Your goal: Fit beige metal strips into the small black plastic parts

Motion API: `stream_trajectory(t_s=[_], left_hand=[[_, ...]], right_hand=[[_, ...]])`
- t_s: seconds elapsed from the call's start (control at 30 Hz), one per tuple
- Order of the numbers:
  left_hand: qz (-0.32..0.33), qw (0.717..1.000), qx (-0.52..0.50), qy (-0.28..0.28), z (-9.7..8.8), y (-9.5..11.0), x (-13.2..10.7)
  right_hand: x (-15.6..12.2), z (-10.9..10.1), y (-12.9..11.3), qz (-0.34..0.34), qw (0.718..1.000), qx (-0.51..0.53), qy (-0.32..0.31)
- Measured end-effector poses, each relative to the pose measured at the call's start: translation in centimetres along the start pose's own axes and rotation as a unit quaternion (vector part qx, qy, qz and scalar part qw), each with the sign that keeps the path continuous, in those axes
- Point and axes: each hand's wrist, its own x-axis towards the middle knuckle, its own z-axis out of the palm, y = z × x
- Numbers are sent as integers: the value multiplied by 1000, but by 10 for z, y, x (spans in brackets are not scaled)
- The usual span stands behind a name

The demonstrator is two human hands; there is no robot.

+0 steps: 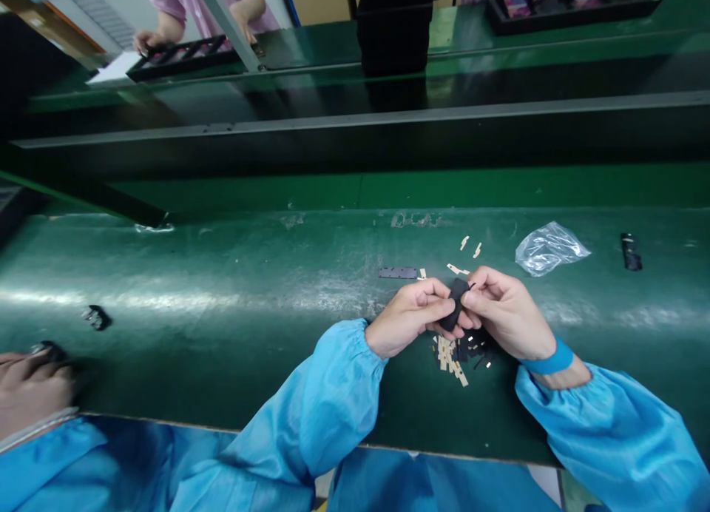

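A small black piece (455, 303) is held pinched between the closed fingers of the left hand (407, 318) and right hand (507, 312), just above a pile of pale strips (448, 355)

A small black strip (455, 305) stands tilted, pinched up off the surface, one thin end poking out at the top. Just below it lies a loose heap of narrow cream strips (448, 355) crossed over each other, mixed with small black bits (475, 345), a few more cream strips (464, 243) scattered further off
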Motion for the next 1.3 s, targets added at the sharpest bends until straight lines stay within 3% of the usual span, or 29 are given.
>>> stream_trajectory(t_s=[0.17, 0.57, 0.73, 0.97, 1.3], left_hand=[[-65, 996, -36, -56, -4, 1, -1], [-74, 996, -7, -56, -6, 5, -2], [-67, 997, -17, -43, -7, 4, -2], [-66, 997, -12, -36, -6, 6, -2], [-79, 997, -10, -22, -4, 9, -1]], right_hand=[[-1, 2, -1, 34, 998, 23, -39], [-2, -2, -2, 27, 999, 4, -44], [2, 0, -9, 4, 1000, 11, -20], [1, -12, -7, -73, 994, -68, 43], [0, -16, -7, -92, 989, -109, 42]])
